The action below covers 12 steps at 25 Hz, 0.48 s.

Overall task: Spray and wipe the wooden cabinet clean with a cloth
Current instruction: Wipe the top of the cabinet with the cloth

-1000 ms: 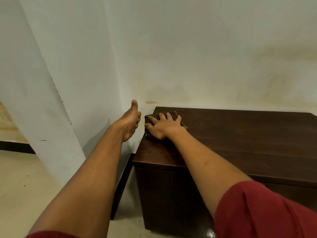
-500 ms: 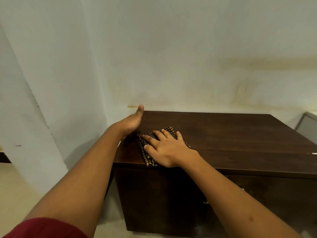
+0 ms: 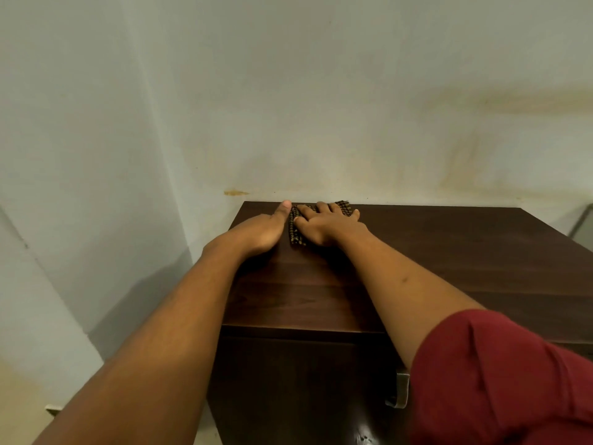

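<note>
A dark wooden cabinet [image 3: 417, 268] stood against a stained wall. A checked cloth [image 3: 296, 229] lay on its top near the back left corner, pressed flat beneath the right hand [image 3: 327, 224], with the left hand [image 3: 260, 231] resting just beside it.

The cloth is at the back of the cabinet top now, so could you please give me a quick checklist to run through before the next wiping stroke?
1. Cloth flat under the right hand: ok, palm and fingers press it onto the wood.
2. Left hand out of the stroke path: not ok for a leftward stroke, it rests on the top right beside the cloth.
3. Cabinet top free of obstacles to the right: ok, bare wood as far as the view shows.
4. Spray bottle within reach: cannot tell, none is in view.
5. Surface wet with spray: cannot tell.
</note>
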Each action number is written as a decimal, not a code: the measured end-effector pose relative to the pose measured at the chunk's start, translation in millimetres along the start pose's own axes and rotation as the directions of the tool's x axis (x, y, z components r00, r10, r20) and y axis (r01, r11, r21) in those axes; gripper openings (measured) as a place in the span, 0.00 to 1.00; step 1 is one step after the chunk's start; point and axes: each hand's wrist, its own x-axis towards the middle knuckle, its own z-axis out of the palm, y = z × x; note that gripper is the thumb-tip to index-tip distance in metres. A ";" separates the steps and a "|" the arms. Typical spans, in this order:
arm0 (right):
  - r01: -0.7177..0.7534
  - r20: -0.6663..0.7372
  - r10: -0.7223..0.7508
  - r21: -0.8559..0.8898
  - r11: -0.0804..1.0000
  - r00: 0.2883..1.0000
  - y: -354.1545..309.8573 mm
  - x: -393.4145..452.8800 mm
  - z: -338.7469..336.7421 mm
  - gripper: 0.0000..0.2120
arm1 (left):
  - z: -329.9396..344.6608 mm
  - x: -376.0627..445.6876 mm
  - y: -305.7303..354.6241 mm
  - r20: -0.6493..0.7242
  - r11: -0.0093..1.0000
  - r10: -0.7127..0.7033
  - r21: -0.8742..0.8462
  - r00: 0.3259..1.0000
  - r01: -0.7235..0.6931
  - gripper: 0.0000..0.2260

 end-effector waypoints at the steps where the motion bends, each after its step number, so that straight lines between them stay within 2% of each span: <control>1: -0.009 -0.012 0.009 0.001 1.000 1.000 2.2 8.3 -0.5 0.29 | -0.3 3.6 -1.0 -0.003 1.000 -0.003 0.011 1.000 0.003 0.38; 7: -0.036 -0.046 0.035 -0.010 0.999 0.998 7.2 32.7 -4.0 0.29 | -3.9 17.8 -7.5 0.008 0.996 -0.021 -0.083 1.000 0.022 0.44; 10: -0.051 -0.051 0.049 -0.024 0.998 0.997 4.0 26.3 -3.3 0.29 | -6.1 7.0 -7.9 0.044 0.983 -0.030 -0.182 0.999 0.038 0.41; 12: -0.076 -0.042 0.075 -0.026 0.997 0.996 -6.5 16.6 -0.5 0.30 | -16.0 1.8 -14.4 -0.020 0.966 -0.037 -0.258 0.999 0.030 0.38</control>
